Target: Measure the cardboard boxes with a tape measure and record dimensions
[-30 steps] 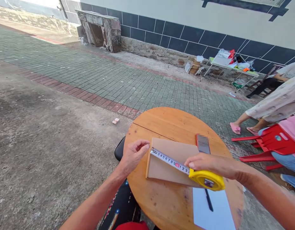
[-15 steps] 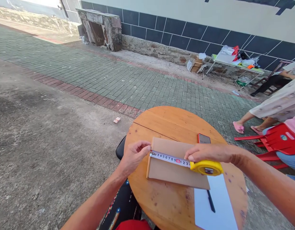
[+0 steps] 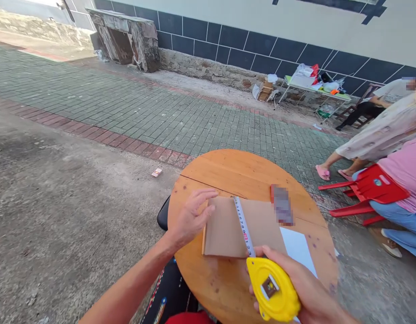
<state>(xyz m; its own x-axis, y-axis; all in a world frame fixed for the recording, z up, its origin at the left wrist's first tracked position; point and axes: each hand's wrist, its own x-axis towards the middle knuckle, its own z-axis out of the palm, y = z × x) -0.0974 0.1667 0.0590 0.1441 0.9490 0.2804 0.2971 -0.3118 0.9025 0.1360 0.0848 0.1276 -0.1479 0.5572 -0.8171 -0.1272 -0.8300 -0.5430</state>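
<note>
A flat brown cardboard box lies on the round wooden table. My right hand is closed around a yellow tape measure at the box's near side. Its white blade is drawn out across the width of the box, reaching the far edge. At the box's left end, my left hand is open, thumb and fingers apart, beside the corner and holding nothing. A sheet of white paper sits partly under the box and my right arm. The pen is hidden.
A phone rests on the table beyond the box's right end. To the right, a person in pink sits on a red plastic chair, and another person stands behind. A cluttered folding table stands by the wall.
The tape measure has turned from lying along the box's length to lying across its width, its case swung toward me. My left hand has let go of the blade's end.
</note>
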